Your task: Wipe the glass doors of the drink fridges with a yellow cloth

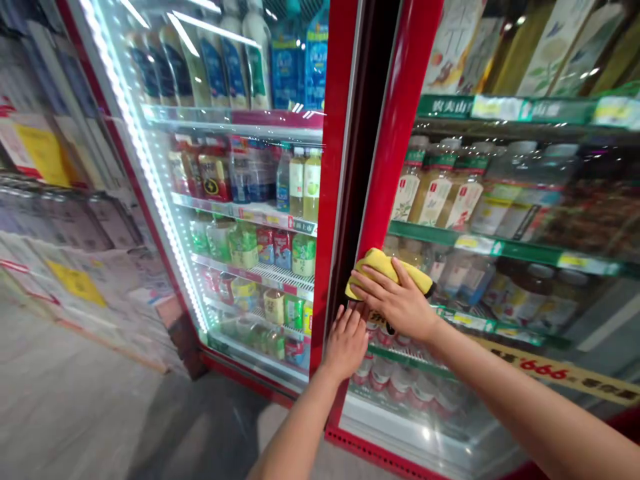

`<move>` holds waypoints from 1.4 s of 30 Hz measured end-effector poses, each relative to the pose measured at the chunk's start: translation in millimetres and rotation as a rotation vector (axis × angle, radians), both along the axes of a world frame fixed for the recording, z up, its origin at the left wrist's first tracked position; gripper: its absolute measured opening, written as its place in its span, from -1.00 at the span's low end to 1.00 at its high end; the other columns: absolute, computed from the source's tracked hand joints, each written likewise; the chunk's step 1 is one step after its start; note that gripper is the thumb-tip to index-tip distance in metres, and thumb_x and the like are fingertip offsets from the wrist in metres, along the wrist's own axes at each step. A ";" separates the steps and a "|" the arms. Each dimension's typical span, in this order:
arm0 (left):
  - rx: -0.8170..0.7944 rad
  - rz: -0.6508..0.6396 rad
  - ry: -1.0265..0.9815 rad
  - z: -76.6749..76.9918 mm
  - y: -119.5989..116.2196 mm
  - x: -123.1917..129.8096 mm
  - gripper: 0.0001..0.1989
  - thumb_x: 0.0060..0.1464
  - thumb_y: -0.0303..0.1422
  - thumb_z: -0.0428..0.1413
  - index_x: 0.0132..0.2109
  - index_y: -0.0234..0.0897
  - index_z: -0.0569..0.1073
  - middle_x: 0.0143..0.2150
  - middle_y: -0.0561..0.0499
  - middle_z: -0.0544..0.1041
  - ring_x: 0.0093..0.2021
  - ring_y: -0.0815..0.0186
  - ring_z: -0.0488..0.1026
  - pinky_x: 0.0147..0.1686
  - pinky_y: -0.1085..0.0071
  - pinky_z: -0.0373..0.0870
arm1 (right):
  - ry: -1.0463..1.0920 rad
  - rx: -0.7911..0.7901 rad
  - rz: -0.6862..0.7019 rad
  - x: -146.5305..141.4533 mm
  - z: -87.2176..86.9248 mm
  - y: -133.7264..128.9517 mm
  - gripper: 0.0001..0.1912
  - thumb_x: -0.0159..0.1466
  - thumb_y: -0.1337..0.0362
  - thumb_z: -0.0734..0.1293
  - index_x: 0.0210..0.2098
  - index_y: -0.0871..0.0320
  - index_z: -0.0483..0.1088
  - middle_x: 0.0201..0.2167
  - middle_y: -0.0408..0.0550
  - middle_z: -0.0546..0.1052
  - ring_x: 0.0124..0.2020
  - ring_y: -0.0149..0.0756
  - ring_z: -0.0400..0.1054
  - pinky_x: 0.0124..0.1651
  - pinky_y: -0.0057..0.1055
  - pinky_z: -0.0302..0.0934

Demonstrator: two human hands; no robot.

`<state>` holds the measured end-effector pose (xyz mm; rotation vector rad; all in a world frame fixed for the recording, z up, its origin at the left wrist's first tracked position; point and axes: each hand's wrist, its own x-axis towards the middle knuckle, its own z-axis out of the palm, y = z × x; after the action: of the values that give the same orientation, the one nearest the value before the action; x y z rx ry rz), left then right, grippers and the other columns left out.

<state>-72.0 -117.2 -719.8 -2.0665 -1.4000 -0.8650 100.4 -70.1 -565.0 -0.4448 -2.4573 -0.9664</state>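
My right hand (pixel 400 300) presses a folded yellow cloth (pixel 385 262) against the red frame and glass on the left side of the right-hand drinks fridge door (pixel 395 127). Its fingers lie over the cloth, which has a dark edge at its right end. Just below and to the left, my left hand (pixel 347 343) rests on the same red door frame. Its fingers point upward and are stretched out, with nothing visible in them. Bottled drinks (pixel 437 187) stand on shelves behind the glass.
To the left stands another red-framed fridge (pixel 336 167) with lit shelves of bottles and cans, a narrow dark gap between the two. Stacked packaged goods (pixel 75 267) with yellow signs line the far left beside the grey floor (pixel 75 400). A yellow strip (pixel 565 370) crosses the right door.
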 end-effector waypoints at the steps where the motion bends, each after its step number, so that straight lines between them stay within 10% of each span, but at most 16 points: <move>1: -0.003 -0.013 -0.002 11.0 1.0 -2.5 -0.56 0.29 -0.36 0.03 0.27 -0.34 0.38 0.37 -0.22 0.41 0.43 0.08 0.26 0.44 -0.01 0.21 | -0.004 0.007 -0.002 0.0 12.9 1.0 -0.55 0.45 0.34 0.20 0.30 0.02 0.33 0.43 -0.11 0.27 0.46 -0.18 0.11 0.53 0.10 -0.72; 15: 0.064 -0.176 0.085 213.5 36.5 -25.5 -0.41 0.28 -0.39 0.04 0.41 -0.36 0.19 0.47 -0.24 0.24 0.49 0.08 0.12 0.45 0.02 0.19 | 0.067 0.093 -0.172 -4.9 226.8 11.4 -0.47 0.45 0.36 0.18 0.37 -0.11 0.25 0.45 -0.23 0.25 0.49 -0.21 0.02 0.53 0.04 -0.77; 22: 0.112 -0.179 0.085 298.1 45.2 -27.6 -0.43 0.28 -0.40 0.02 0.39 -0.39 0.21 0.48 -0.27 0.22 0.52 0.04 0.07 0.45 -0.01 0.19 | 0.114 0.107 -0.245 -3.6 287.7 13.2 -0.41 0.44 0.40 0.19 0.41 -0.13 0.19 0.47 -0.25 0.21 0.48 -0.20 0.04 0.54 0.11 -0.68; 27: 0.084 -0.157 0.020 323.3 43.2 -19.1 -0.37 0.28 -0.44 0.00 0.45 -0.40 0.09 0.53 -0.31 0.09 0.55 0.03 -0.04 0.45 -0.05 0.16 | 0.294 0.068 -0.347 5.9 289.2 3.2 -0.34 0.44 0.39 0.20 0.46 -0.18 0.09 0.48 -0.20 0.17 0.49 -0.08 0.02 0.53 0.22 -0.43; 36: 0.006 -0.120 -0.169 336.9 35.8 -2.5 -0.11 0.30 -0.43 0.00 0.53 -0.27 -0.41 0.58 -0.37 -0.23 0.56 -0.05 -0.16 0.37 -0.07 0.25 | 0.523 0.004 -0.532 33.8 215.4 -27.4 -0.39 0.45 0.39 0.16 0.44 -0.15 0.16 0.46 -0.11 0.24 0.46 -0.03 0.08 0.48 0.18 -0.22; 42: 0.014 -0.268 -0.263 345.8 47.6 -4.6 -0.13 0.32 -0.43 -0.03 0.53 -0.22 -0.42 0.59 -0.37 -0.25 0.55 -0.07 -0.14 0.39 -0.10 0.22 | 0.527 -0.016 -0.586 36.7 206.7 -30.2 -0.32 0.38 0.45 0.20 0.41 -0.21 0.20 0.46 -0.08 0.21 0.44 0.03 0.13 0.37 0.20 0.04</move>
<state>-76.6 -69.6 -374.0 -2.2253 -1.2540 -1.2927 137.1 -100.4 -358.3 -1.2919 -1.8802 -0.8890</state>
